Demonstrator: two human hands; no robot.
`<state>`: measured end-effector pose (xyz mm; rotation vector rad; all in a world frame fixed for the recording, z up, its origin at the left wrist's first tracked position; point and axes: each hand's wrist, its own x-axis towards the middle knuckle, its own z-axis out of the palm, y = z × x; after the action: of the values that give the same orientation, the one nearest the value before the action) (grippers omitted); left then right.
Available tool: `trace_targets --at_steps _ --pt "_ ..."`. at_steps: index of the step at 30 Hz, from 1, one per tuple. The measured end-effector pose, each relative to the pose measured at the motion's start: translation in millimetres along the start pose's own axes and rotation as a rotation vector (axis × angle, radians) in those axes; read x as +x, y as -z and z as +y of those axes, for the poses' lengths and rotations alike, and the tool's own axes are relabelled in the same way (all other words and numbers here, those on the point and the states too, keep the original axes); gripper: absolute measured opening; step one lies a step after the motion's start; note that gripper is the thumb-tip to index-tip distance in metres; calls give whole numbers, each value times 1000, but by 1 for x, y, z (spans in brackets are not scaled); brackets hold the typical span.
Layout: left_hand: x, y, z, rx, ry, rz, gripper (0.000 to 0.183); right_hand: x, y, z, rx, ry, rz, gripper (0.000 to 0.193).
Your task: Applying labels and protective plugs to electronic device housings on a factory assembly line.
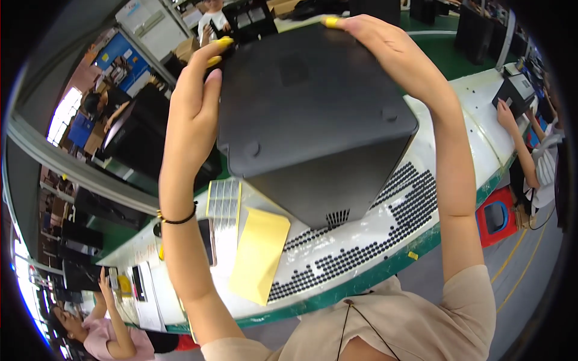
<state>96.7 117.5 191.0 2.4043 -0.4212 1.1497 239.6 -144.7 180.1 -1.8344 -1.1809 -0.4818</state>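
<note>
Between my two hands is a large black casing, tilted, with small round pads on its broad face and a slotted vent near its lower edge. My left hand grips the casing's left side, and its fingertips wear yellow finger covers. At the far right edge my right hand is wrapped round the casing, a yellow cover on one fingertip. Some of the fingers are hidden behind the casing. Below it, rows of small black round pads lie on the white worktable.
Left of the pads lie a yellow paper sheet and a sheet of silvery labels. A red stool stands on the floor at right. Co-workers sit at the far right and lower left. A metal rail runs along the left.
</note>
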Motion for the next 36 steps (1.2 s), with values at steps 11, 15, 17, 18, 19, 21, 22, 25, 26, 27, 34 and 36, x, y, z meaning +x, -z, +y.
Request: trace_targets --at_steps 11,15,17,18,19,21,22,25,26,27,34,36 --pt "-244 -8 -49 309 241 -639 25 -148 -42 -20 504 -249 735 33" --pt "-249 -3 -5 594 -10 -249 11 -203 -62 -52 682 154 510 20" --pt "-246 5 26 629 -194 -94 14 -217 -67 -74 580 218 156 22" --pt "-245 7 42 652 -299 -27 16 -216 -72 -84 513 215 56 24" --pt "-247 14 57 698 -334 -41 12 -211 -82 -94 460 214 -47 26" --pt "-248 25 87 730 -384 -76 17 -200 -99 -115 427 58 -107 28" --pt "-247 28 97 717 -430 -92 13 -195 -105 -121 427 56 -109 28" --pt "-240 21 114 777 -571 -56 5 -190 -116 -125 349 74 -20 25" --pt "-240 18 116 776 -572 -53 5 -191 -115 -124 398 51 -69 21" --pt "-239 14 118 760 -586 -12 4 -191 -114 -124 445 27 -118 17" --pt "-225 8 123 416 -320 -136 13 -185 -97 -118 770 -329 -239 11" --pt "-209 -5 122 -12 50 90 27 -181 -91 -117 717 -286 -194 10"
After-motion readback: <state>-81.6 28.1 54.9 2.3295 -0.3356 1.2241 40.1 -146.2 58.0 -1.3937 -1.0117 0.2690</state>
